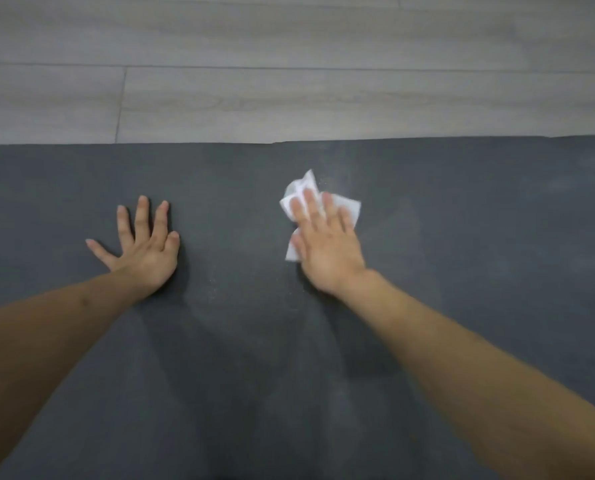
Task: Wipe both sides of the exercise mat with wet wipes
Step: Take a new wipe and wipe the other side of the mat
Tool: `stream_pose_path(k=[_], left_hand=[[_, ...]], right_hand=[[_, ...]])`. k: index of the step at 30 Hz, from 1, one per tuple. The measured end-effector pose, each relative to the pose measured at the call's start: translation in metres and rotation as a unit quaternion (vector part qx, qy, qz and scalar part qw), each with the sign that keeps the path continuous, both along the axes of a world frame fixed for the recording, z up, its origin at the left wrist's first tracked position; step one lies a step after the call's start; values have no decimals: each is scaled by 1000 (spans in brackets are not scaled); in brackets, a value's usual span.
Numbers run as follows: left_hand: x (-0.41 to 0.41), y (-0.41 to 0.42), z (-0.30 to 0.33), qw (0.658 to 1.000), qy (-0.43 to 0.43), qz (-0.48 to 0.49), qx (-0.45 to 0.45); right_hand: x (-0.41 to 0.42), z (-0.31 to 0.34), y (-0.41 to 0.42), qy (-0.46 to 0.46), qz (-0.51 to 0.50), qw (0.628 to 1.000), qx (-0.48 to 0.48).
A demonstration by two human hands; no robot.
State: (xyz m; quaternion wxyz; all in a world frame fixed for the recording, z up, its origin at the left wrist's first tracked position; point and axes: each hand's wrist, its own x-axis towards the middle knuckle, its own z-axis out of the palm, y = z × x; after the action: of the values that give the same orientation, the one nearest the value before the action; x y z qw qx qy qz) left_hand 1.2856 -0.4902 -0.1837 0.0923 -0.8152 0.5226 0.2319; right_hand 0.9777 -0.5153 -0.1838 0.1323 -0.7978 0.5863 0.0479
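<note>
Head view, near to far: both forearms reach out over the dark exercise mat (254, 375), which fills the near ground and runs left to right, its long axis apparently across the view. Left hand (143, 247) lies flat with fingers spread, holding nothing, bracing the mat. Right hand (323, 244) presses straight fingers on a crumpled white wet wipe (303, 188), so it is the working hand. Pale dusty streaks show near the wipe. Beyond the wipe, the mat's far edge meets grey plank floor (289, 81); unwiped mat lies to either side.
</note>
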Motion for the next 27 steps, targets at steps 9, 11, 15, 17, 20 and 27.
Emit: stream_pose_path(k=[9, 11, 15, 17, 20, 27], left_hand=[[0, 1, 2, 1000, 13, -2, -1], [2, 2, 1, 1000, 13, 1, 6], [3, -4, 1, 1000, 15, 5, 11], [2, -4, 2, 1000, 17, 3, 20], [3, -2, 1, 1000, 21, -5, 19], [3, -1, 4, 999, 28, -5, 20]], right_hand=[[-31, 4, 80, -5, 313, 949, -32], [-88, 10, 0, -24, 70, 997, -10], [-177, 12, -68, -5, -218, 976, 27], [-150, 7, -41, -9, -202, 979, 23], [-78, 1, 58, -5, -30, 1000, -4], [-38, 5, 177, -17, 325, 945, 12]])
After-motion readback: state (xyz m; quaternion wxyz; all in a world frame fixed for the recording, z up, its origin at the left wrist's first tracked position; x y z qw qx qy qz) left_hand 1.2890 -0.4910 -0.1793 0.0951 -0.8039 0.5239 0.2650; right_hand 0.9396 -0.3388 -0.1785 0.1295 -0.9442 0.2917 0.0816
